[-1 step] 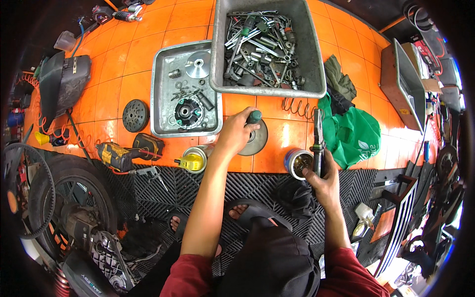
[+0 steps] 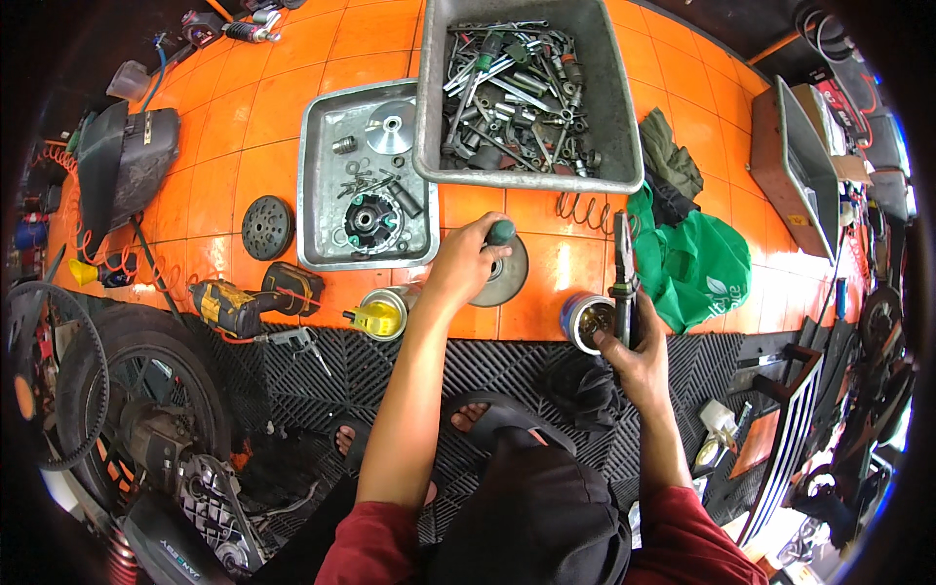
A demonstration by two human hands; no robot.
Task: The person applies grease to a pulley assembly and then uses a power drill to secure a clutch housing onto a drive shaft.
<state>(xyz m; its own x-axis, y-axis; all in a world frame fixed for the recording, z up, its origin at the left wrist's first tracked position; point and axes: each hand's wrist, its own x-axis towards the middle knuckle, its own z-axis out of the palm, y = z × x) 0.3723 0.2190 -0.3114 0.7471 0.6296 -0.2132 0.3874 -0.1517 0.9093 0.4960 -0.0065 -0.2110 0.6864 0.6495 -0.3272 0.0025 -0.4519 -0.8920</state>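
My left hand (image 2: 466,261) is closed around a tool with a rounded dark green handle (image 2: 501,232); its working end is hidden. Beneath that hand lies a round metal disc (image 2: 509,278) on the orange tiles. Pliers (image 2: 623,263) with dark grips stand jaws-away in my right hand (image 2: 639,351), which is closed on them. The right thumb reaches the rim of an open can (image 2: 583,336) holding a dark brownish substance. A shallow metal tray (image 2: 317,249) to the left holds a pulley-like disc (image 2: 389,128), a round hub (image 2: 373,222) and small loose parts.
A deep grey bin (image 2: 526,179) full of hand tools overlaps the tray's corner. Right of it are a coil spring (image 2: 585,210) and a green bag (image 2: 692,268). A can with a yellow bottle (image 2: 375,319), a cordless driver (image 2: 226,307) and a perforated drum (image 2: 267,227) sit left.
The pliers' jaws and my right hand have shifted very slightly left. My left hand stays in place over the disc.
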